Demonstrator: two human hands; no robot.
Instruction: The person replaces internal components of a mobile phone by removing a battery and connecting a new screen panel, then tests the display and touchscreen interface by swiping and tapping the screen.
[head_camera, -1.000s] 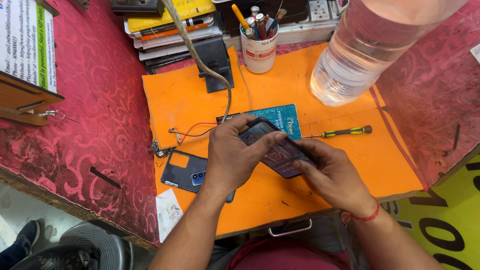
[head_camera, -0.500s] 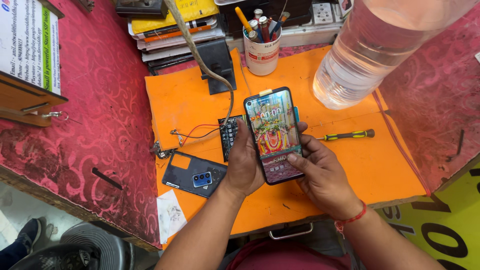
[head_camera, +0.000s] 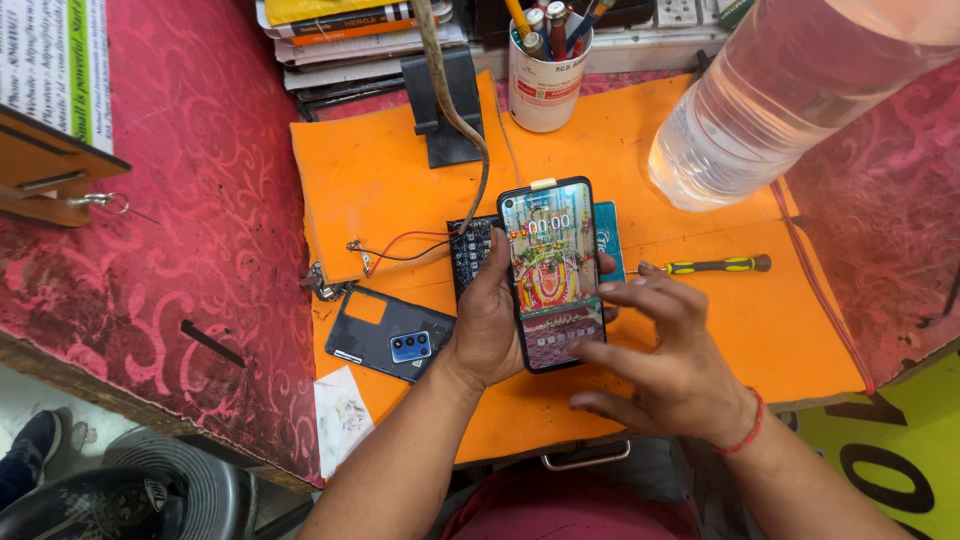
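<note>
Both forearms are bare, with no sleeves in view. The right hand (head_camera: 672, 372) wears a thin red thread band (head_camera: 748, 428) at the wrist. The left hand (head_camera: 487, 322) wears nothing.

Right of your right hand (head_camera: 665, 365) the orange mat (head_camera: 780, 335) lies bare below the screwdriver (head_camera: 715, 265); beyond it the water bottle (head_camera: 770, 100) blocks. Left of your left hand (head_camera: 490, 320), the phone back cover (head_camera: 390, 335) and wires (head_camera: 400, 245) crowd the worktop.

The light is bright and even, like daylight. Colours look strong on the orange mat (head_camera: 400, 160). Shadows are soft and small. The phone screen (head_camera: 551, 272) glows and stays sharp. The big water bottle (head_camera: 780, 100) shines with pale glare and looks stretched and a bit fuzzy near the edge.
</note>
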